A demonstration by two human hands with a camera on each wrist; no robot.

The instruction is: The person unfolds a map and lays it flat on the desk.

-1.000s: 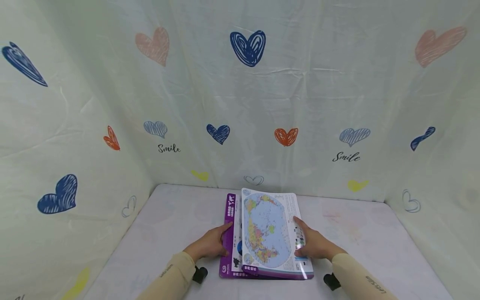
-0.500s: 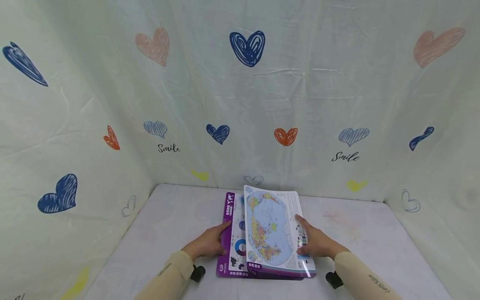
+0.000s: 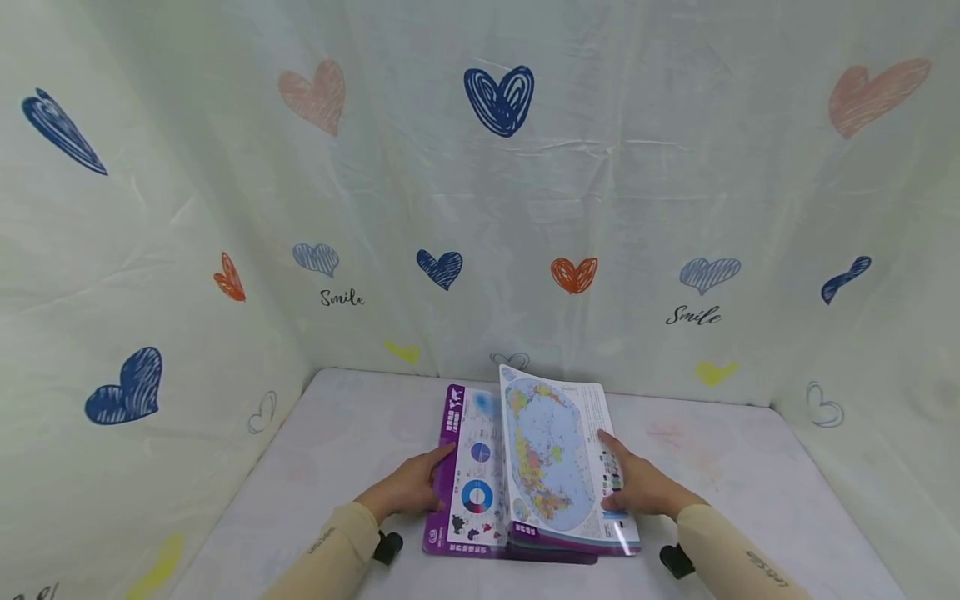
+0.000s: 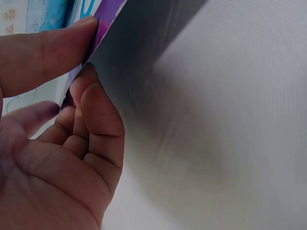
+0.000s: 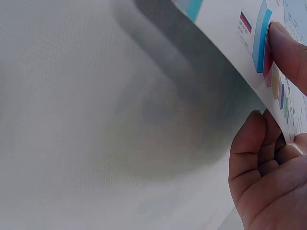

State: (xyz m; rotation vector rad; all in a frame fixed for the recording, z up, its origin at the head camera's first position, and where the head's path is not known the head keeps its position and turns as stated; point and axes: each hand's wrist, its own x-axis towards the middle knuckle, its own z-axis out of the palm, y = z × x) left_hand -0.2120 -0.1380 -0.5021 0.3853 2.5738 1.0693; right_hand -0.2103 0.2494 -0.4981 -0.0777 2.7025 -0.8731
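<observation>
In the head view, a sheet with a world map [image 3: 547, 458] lies partly over a purple-edged sheet [image 3: 480, 454] printed with round charts. Whether they are separate or joined I cannot tell. My left hand [image 3: 405, 485] pinches the left edge of the purple-edged sheet; in the left wrist view the thumb [image 4: 53, 52] is on top and curled fingers [image 4: 103, 112] lie beneath. At the world map's right edge, my right hand [image 3: 647, 485] pinches likewise, its thumb [image 5: 290, 52] over coloured printing in the right wrist view. The map's upper left corner stands raised.
A white-covered table [image 3: 360, 417] lies under the sheets. Behind it and at both sides hangs a pale curtain [image 3: 637, 183] with printed hearts. Black devices [image 3: 387, 547] are strapped at both wrists.
The hands have moved apart, left hand leftward and right hand rightward. The world map has slid right over the purple-edged sheet, exposing more of its charts. The map's top left corner has risen.
</observation>
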